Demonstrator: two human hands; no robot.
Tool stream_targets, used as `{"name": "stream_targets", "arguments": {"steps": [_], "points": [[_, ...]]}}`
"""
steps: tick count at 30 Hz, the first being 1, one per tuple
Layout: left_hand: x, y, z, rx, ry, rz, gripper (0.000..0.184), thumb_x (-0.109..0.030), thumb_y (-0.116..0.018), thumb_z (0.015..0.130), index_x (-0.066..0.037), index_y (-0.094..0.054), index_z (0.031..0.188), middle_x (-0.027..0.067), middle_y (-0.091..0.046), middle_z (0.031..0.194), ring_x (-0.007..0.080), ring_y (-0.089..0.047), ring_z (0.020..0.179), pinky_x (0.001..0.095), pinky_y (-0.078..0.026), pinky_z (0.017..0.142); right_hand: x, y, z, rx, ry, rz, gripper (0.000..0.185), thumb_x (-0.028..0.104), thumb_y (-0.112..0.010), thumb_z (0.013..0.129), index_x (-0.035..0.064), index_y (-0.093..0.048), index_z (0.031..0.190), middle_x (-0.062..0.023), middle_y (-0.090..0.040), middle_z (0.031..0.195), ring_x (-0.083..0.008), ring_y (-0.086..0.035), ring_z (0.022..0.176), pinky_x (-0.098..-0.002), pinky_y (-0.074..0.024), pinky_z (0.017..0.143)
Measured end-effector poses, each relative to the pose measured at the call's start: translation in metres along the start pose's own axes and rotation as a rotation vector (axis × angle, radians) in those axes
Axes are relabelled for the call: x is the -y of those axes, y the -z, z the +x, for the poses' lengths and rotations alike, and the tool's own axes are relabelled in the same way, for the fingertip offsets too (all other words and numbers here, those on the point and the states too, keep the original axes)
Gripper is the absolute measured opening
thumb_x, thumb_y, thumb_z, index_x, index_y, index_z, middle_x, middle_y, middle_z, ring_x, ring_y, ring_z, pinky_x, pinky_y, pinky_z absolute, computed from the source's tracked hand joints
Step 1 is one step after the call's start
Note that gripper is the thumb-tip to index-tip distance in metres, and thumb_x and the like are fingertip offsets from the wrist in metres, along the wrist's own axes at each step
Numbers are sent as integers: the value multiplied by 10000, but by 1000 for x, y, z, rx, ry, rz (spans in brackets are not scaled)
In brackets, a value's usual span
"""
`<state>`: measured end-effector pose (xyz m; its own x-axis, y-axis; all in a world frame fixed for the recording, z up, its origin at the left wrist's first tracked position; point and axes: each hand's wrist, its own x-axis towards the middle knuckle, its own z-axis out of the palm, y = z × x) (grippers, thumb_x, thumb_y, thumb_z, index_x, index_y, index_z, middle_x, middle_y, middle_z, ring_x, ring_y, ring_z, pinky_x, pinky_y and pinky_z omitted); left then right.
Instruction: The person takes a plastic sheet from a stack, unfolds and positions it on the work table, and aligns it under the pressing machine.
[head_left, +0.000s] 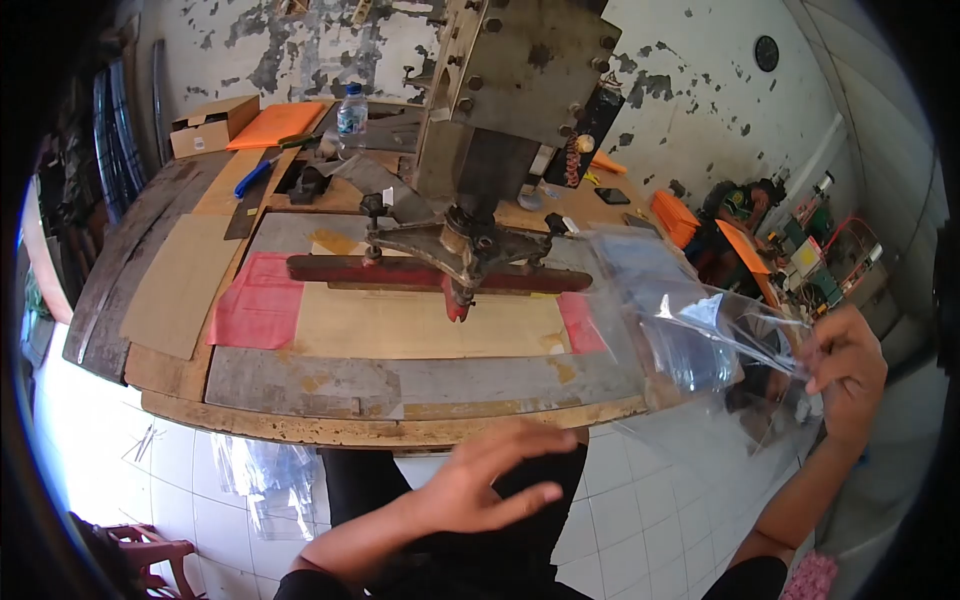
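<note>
My right hand (848, 372) pinches the edge of a clear plastic sheet (740, 325), which hangs and bends at the right of the table. Beneath it, a stack of clear plastic sheets (690, 350) lies at the table's right side. My left hand (495, 475) hovers in front of the table's near edge, fingers apart, holding nothing. Straight ahead, a press head with a long bar (440, 272) stands over a tan board (430, 325) with red material (258, 300) at its ends. Whether the bar touches the board, I cannot tell.
The press column (520, 70) rises at the back middle. Behind it stand a water bottle (352, 115), a cardboard box (213, 125) and an orange stack (275, 125). Another person (740, 215) sits at the far right. Plastic pieces (265, 485) hang below the table's front left.
</note>
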<state>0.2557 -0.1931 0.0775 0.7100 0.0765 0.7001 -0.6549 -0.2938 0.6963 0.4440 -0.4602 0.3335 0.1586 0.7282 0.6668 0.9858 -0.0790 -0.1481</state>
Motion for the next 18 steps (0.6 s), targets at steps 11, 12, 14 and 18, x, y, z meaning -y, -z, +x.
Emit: {"name": "stream_targets", "arguments": {"steps": [11,12,14,18], "points": [[-8,51,31,-12,346,-133,678,-496,-481,1096,27,-472,1526,210,-528,1539,315,-458,1472,432,-312,1228,-18,22,4,177,311,275,192,76,-775,787,135,-711,616,-75,-749,759,-153,-682,595,-231,-468,515],[0,51,27,67,441,-244,609,-450,-486,1119,10,-481,1519,198,-550,1516,297,-473,1461,414,-323,1222,-22,21,7,248,395,360,200,102,-791,813,143,-727,628,-74,-765,781,-154,-689,598,-224,-452,512],[13,52,19,75,476,-275,635,-497,-434,1129,12,-493,1505,179,-587,1464,279,-492,1437,395,-332,1214,-21,19,10,286,445,351,193,125,-806,819,150,-739,640,-65,-773,791,-147,-699,609,-221,-435,507],[44,55,-7,430,492,-653,905,-701,-340,1068,74,-420,1529,175,-600,1348,278,-542,1308,430,-385,1133,-9,11,4,345,474,333,178,156,-793,859,206,-781,688,-19,-786,820,-129,-724,662,-249,-429,527]]}}
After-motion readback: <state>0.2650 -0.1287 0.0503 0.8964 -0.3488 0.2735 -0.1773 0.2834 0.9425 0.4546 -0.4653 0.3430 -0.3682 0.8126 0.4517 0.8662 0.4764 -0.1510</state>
